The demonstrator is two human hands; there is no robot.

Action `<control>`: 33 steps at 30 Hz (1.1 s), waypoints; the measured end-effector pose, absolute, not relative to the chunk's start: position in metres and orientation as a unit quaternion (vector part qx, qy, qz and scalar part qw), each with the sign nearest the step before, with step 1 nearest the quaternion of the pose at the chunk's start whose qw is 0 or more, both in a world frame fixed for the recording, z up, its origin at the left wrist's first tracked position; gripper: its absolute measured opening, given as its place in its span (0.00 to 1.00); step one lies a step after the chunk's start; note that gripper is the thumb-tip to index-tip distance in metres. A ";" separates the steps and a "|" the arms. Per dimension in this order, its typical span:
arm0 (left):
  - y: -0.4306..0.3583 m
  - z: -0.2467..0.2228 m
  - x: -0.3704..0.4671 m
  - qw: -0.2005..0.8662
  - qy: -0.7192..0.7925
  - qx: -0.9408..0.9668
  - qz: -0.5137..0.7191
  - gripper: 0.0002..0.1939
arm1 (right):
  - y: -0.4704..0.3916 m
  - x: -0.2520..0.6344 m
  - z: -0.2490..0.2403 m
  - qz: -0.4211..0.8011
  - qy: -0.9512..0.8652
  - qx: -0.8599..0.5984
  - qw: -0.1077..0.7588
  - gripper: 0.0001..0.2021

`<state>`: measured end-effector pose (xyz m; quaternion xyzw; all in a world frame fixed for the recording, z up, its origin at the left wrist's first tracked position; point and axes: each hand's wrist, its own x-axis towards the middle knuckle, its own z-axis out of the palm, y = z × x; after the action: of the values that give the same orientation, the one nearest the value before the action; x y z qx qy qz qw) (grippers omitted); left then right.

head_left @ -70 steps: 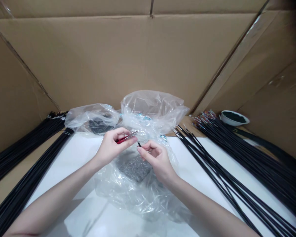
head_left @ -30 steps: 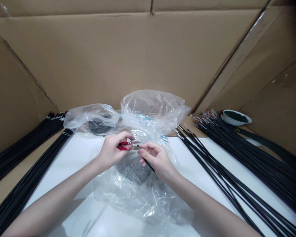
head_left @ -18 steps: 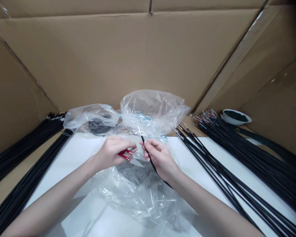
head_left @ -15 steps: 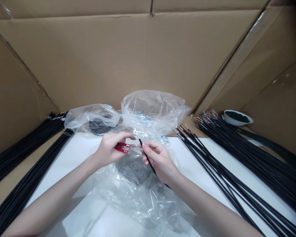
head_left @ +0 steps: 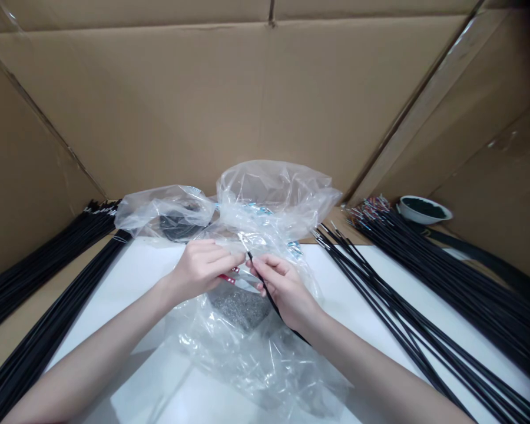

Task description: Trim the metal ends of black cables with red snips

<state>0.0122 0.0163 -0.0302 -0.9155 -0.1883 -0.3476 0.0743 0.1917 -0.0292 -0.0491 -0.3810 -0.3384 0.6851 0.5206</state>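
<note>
My left hand (head_left: pixel 203 266) is closed around small red snips (head_left: pixel 228 278), its fingertips close to the bare tip of a black cable. The blades point right, toward my right hand (head_left: pixel 287 288). That hand pinches the black cable (head_left: pixel 269 295) just below its upper end, and the cable slants down to the right beneath the wrist. Under both hands lies an open clear plastic bag (head_left: pixel 256 365) with a heap of small grey metallic pieces (head_left: pixel 241 305) in it.
Bundles of black cables lie at the left (head_left: pixel 70 294) and right (head_left: pixel 446 282), with a looser group (head_left: pixel 380 300) nearer the middle. Behind are clear bags (head_left: pixel 278 188), a white bowl (head_left: pixel 424 211) of dark green material and cardboard walls (head_left: pixel 229 106).
My left hand has moved slightly right and turned, bringing its fingertips to the cable's tip. The snips have dropped lower and are more covered by the hand. My right hand has barely moved.
</note>
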 end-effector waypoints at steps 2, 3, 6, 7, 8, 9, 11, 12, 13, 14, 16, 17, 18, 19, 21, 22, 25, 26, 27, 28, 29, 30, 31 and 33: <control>0.017 -0.028 0.009 0.074 -0.197 -0.910 -0.356 0.10 | -0.027 0.194 -0.047 0.680 -0.342 -0.386 0.521 0.13; 0.017 -0.026 0.008 0.056 -0.213 -0.905 -0.363 0.11 | -0.027 0.194 -0.047 0.681 -0.347 -0.385 0.517 0.13; 0.015 -0.022 0.008 -0.007 -0.269 -0.895 -0.355 0.11 | -0.026 0.194 -0.046 0.685 -0.360 -0.383 0.504 0.13; 0.015 -0.022 0.008 -0.018 -0.281 -0.896 -0.344 0.11 | -0.027 0.194 -0.046 0.685 -0.364 -0.384 0.501 0.13; 0.014 -0.022 0.009 -0.025 -0.289 -0.897 -0.334 0.11 | -0.027 0.193 -0.046 0.684 -0.366 -0.385 0.500 0.14; 0.014 -0.023 0.011 -0.033 -0.293 -0.898 -0.328 0.11 | -0.028 0.193 -0.046 0.685 -0.366 -0.384 0.499 0.14; 0.013 -0.027 0.013 -0.048 -0.282 -0.896 -0.338 0.11 | -0.029 0.192 -0.046 0.694 -0.358 -0.375 0.499 0.15; 0.013 -0.029 0.014 -0.051 -0.271 -0.896 -0.349 0.12 | -0.029 0.192 -0.046 0.700 -0.351 -0.369 0.501 0.16; 0.014 -0.031 0.015 -0.049 -0.260 -0.896 -0.357 0.12 | -0.030 0.192 -0.046 0.703 -0.346 -0.362 0.505 0.17; 0.014 -0.033 0.015 -0.040 -0.248 -0.898 -0.361 0.12 | -0.030 0.192 -0.046 0.705 -0.342 -0.357 0.509 0.18; 0.015 -0.035 0.014 -0.016 -0.231 -0.906 -0.355 0.11 | -0.030 0.193 -0.046 0.702 -0.338 -0.352 0.519 0.18; 0.016 -0.035 0.013 -0.013 -0.229 -0.909 -0.347 0.11 | -0.030 0.193 -0.046 0.700 -0.337 -0.351 0.522 0.19; 0.016 -0.033 0.012 -0.021 -0.230 -0.911 -0.340 0.10 | -0.029 0.193 -0.046 0.699 -0.338 -0.351 0.523 0.19; 0.017 -0.031 0.011 -0.040 -0.234 -0.911 -0.338 0.10 | -0.029 0.194 -0.046 0.700 -0.341 -0.350 0.521 0.19; 0.017 -0.026 0.010 -0.103 -0.261 -0.899 -0.337 0.10 | -0.028 0.194 -0.046 0.699 -0.346 -0.351 0.517 0.19; 0.018 -0.024 0.009 -0.139 -0.279 -0.887 -0.340 0.11 | -0.027 0.195 -0.046 0.700 -0.347 -0.352 0.516 0.19; 0.017 -0.020 0.012 -0.257 -0.332 -0.841 -0.342 0.16 | -0.027 0.195 -0.046 0.707 -0.339 -0.347 0.515 0.19; 0.016 -0.020 0.013 -0.299 -0.340 -0.825 -0.338 0.17 | -0.027 0.195 -0.046 0.710 -0.336 -0.344 0.515 0.19; 0.015 -0.021 0.015 -0.338 -0.341 -0.812 -0.333 0.17 | -0.027 0.195 -0.046 0.712 -0.333 -0.340 0.516 0.19; 0.014 -0.022 0.016 -0.370 -0.337 -0.802 -0.327 0.18 | -0.027 0.195 -0.047 0.714 -0.332 -0.336 0.516 0.19; 0.014 -0.023 0.017 -0.391 -0.332 -0.796 -0.321 0.18 | -0.027 0.195 -0.047 0.715 -0.332 -0.333 0.517 0.19; 0.013 -0.023 0.018 -0.401 -0.329 -0.795 -0.314 0.18 | -0.027 0.195 -0.047 0.715 -0.333 -0.330 0.519 0.19; 0.014 -0.022 0.017 -0.401 -0.328 -0.799 -0.305 0.19 | -0.027 0.195 -0.047 0.713 -0.335 -0.329 0.521 0.18; 0.015 -0.016 0.012 -0.380 -0.336 -0.817 -0.274 0.19 | -0.026 0.196 -0.047 0.702 -0.344 -0.338 0.524 0.17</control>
<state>0.0125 0.0151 -0.0161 -0.8171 -0.3359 -0.2745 -0.3797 0.1956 -0.0264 -0.0472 -0.3383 -0.3442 0.7021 0.5236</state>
